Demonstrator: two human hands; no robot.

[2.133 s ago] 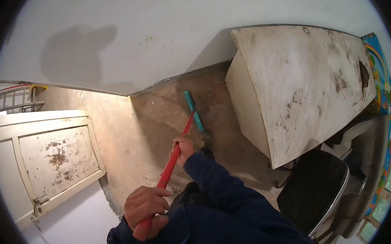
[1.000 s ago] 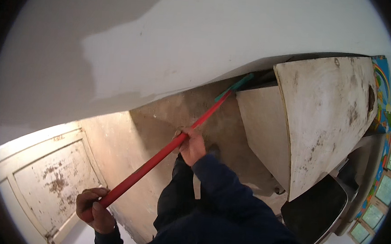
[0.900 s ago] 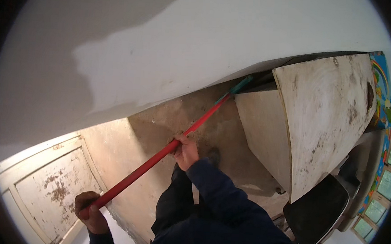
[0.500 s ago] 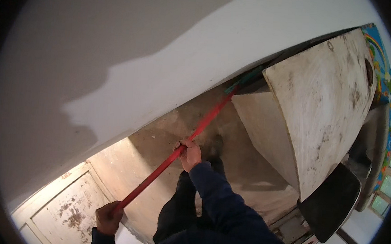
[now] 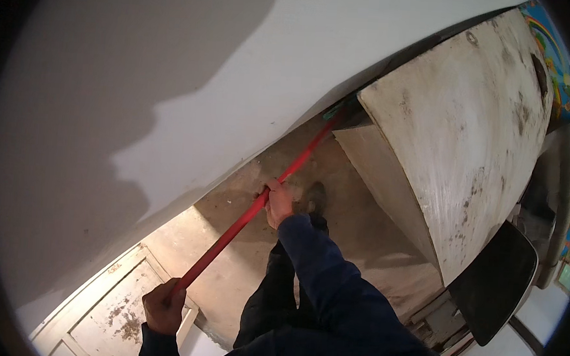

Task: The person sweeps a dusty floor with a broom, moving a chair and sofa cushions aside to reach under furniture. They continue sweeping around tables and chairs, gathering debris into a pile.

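A long red-handled broom (image 5: 229,236) slants from lower left to upper right across the view. Closed round its near end is my left hand (image 5: 163,306). Farther along the handle, my right hand (image 5: 279,206) grips it with the fingers wrapped round. The broom's far end reaches into the narrow gap between the white wall (image 5: 223,122) and a worn whitish table (image 5: 470,137). Something green, seemingly the broom's head (image 5: 334,110), shows in that gap, mostly hidden in shadow.
Below the handle lies a dusty brown floor (image 5: 361,215), where my shoe (image 5: 316,196) stands. A dark chair (image 5: 497,282) is at the right, beside the table. A stained, pale panelled door (image 5: 120,308) is at the lower left. Colourful patterned sheeting (image 5: 553,54) lines the far right.
My view has shifted, and the table appears larger and higher. Both hands keep hold of the broom, whose far end now sits deeper in the gap, with less green showing.
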